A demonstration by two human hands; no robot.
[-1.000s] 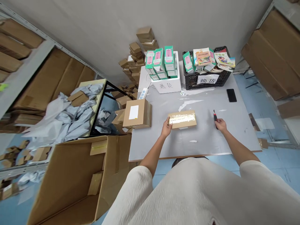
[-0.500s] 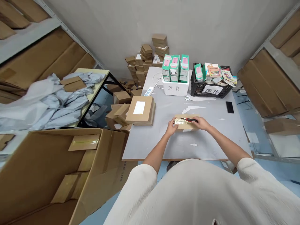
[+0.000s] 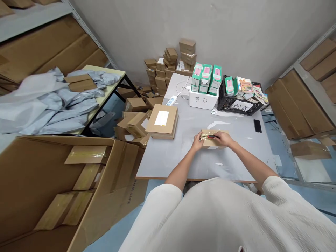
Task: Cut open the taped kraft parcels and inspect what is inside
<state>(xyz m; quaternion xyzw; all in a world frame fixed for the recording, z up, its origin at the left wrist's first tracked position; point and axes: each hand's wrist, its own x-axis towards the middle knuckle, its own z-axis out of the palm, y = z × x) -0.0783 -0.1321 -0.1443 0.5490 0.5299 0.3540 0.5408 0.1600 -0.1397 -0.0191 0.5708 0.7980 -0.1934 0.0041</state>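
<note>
A small cardboard box [image 3: 215,143] lies on the grey table, shiny clear tape across its top and a white label on its near side. My left hand [image 3: 197,141] grips the left end of the box, thumb and fingers closed round its edge. In my right hand [image 3: 224,138] is a slim utility knife [image 3: 211,136] with a red and black handle. Its thin tip points left and lies along the taped top. The right fingers wrap the handle and hide part of it, while the hand rests over the box's right end.
Left on the table [image 3: 181,161] is a stack of flat cardboard boxes [image 3: 168,120]. Behind stand a white bin [image 3: 201,101] of green boxes and a black crate [image 3: 223,99] of books. A phone [image 3: 257,126] lies right. A large open carton [image 3: 123,164] stands at left.
The view has shifted, so the table things sit farther right. On the box, the knife now lies flatter along the tape, and my right hand has come slightly left over the top.
</note>
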